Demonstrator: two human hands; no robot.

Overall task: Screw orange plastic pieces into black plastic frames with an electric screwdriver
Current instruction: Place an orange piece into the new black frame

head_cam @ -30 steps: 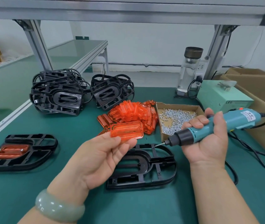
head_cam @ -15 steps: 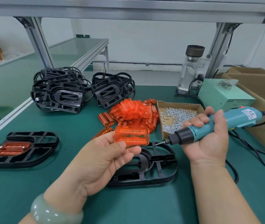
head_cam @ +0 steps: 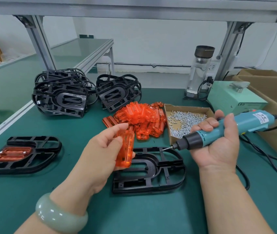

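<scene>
At the lower left of the frame a finished frame (head_cam: 33, 159) lies flat, orange insert seated in it. At upper left, 2 stacks of black frames (head_cam: 61, 97) sit on the green bench (head_cam: 24, 200). In the centre the left hand (head_cam: 100, 154) pinches an orange piece (head_cam: 125, 149), held on end, between thumb and curled fingers, above an empty black frame (head_cam: 151, 173) lying flat. Behind them are a pile of orange pieces (head_cam: 142, 119) and a cardboard tray of screws (head_cam: 185, 122). At right, the right hand (head_cam: 218, 149), palm up, wraps its fingers round the electric screwdriver (head_cam: 227, 130), bit pointing left over the frame's far edge
</scene>
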